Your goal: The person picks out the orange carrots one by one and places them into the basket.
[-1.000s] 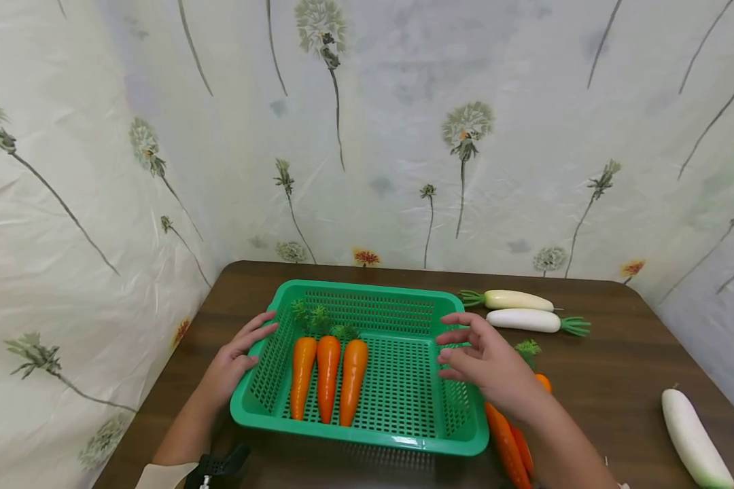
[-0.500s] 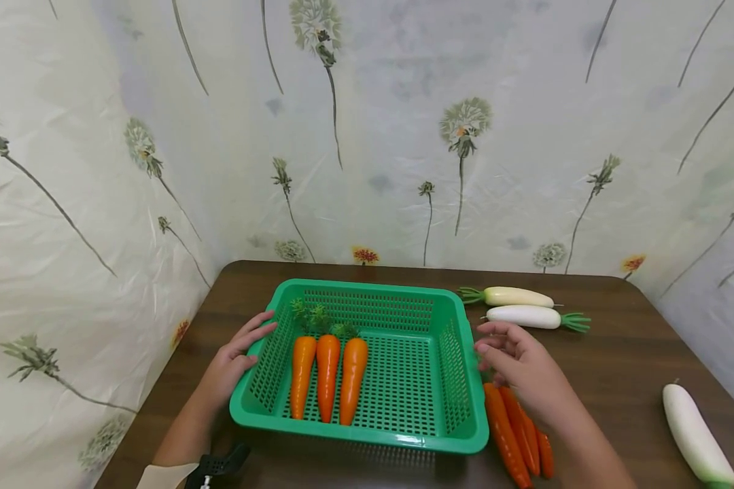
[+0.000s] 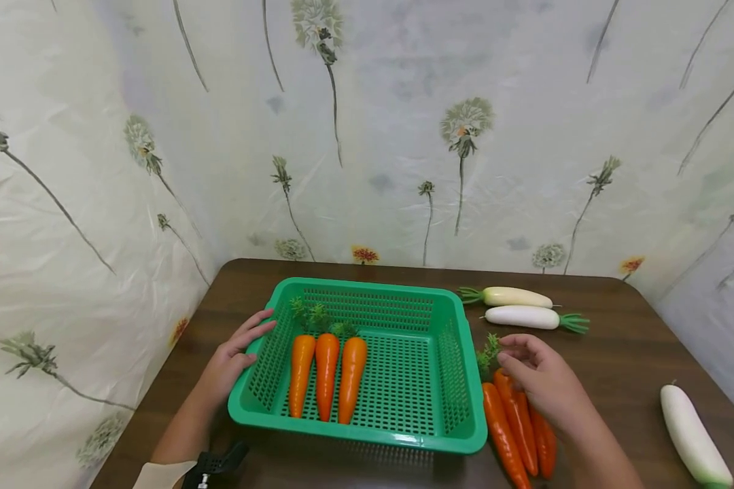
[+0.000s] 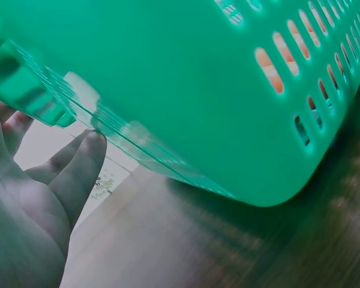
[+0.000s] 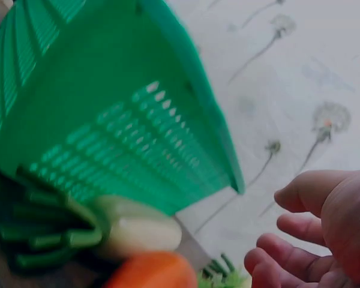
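My left hand [image 3: 229,367] rests at the left rim of a green plastic basket [image 3: 416,445], fingers fairly straight along the edge. In the left wrist view, a fingertip of the left hand [image 4: 42,186] touches the basket wall [image 4: 168,90]. Three orange carrots [image 3: 326,380] with green tops lie side by side inside the basket, on its left half. Outside its right wall lie several more carrots [image 3: 503,435]. My right hand [image 3: 541,373] hovers over their leafy tops [image 3: 488,353], fingers loosely bent. In the right wrist view, the right hand [image 5: 312,240] holds nothing.
Two white radishes, one [image 3: 516,297] behind the other [image 3: 522,317], lie behind the right-hand carrots. Another white radish [image 3: 696,435] lies near the right edge of the brown table [image 3: 624,353]. A flowered curtain [image 3: 391,136] hangs behind the table.
My right hand has moved from over the basket's right rim out to the right, and now sits above the outside carrots. The left hand and the basket stay in place.
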A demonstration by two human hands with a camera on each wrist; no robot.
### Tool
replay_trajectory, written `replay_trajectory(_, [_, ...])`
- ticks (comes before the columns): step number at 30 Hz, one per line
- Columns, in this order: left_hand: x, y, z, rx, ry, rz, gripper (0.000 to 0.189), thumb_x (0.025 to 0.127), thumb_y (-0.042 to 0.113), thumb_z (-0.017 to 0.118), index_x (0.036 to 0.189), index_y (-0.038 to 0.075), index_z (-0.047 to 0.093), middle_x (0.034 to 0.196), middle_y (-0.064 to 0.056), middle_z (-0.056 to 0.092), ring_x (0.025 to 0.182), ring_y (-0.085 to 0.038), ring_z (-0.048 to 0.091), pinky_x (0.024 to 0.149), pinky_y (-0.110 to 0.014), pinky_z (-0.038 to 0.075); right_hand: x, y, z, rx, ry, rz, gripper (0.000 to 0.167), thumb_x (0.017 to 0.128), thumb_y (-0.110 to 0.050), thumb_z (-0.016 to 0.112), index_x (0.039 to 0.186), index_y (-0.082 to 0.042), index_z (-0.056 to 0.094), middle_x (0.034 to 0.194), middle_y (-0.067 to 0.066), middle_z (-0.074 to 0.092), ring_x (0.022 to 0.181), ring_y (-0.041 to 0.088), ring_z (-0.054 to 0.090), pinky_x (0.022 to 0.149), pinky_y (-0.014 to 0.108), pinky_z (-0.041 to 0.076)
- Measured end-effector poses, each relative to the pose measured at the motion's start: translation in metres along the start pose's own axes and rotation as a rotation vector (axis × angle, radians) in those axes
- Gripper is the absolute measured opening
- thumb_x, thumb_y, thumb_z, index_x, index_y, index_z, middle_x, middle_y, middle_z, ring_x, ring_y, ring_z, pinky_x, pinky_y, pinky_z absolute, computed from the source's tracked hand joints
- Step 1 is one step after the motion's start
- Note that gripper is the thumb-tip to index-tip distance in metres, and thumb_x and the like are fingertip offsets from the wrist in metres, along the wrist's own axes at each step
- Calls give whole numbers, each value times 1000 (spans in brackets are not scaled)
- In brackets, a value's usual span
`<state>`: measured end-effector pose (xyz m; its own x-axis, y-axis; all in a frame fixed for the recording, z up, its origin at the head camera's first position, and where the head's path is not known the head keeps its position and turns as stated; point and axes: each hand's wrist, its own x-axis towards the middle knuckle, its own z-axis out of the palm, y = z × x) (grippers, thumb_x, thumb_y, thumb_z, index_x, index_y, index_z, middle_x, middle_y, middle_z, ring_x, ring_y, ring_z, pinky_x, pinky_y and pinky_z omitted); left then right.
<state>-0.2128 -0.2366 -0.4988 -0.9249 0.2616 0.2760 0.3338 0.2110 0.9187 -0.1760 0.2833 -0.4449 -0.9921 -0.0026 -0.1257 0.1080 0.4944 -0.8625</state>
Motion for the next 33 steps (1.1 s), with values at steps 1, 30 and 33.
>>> replay_trajectory(1, [0, 1, 1, 4, 1, 2, 58, 96, -12, 36, 149, 1, 56, 169, -11, 34, 149, 6, 27, 109, -10, 29, 1, 2, -1, -11, 6, 3, 47, 107, -29, 58, 145, -3, 49, 134, 20, 59, 103, 23, 64, 79, 36, 57])
replay_trajectory(30, [-1, 2, 2, -1, 3, 21, 58, 94, -14, 36, 148, -4, 55, 169, -17, 33, 146, 11, 27, 107, -10, 30, -6, 53, -38, -372, 170, 13, 60, 102, -44, 64, 143, 0, 55, 138, 28, 58, 113, 38, 62, 77, 37, 53])
replay_trajectory(33, [-1, 3, 2, -6, 2, 9, 58, 94, -13, 36, 148, -3, 55, 169, -16, 32, 146, 11, 27, 107, -10, 30, -5, 58, -41, -392, 136, 39, 66, 101, -46, 64, 147, 1, 51, 141, 32, 54, 116, 43, 61, 81, 46, 56])
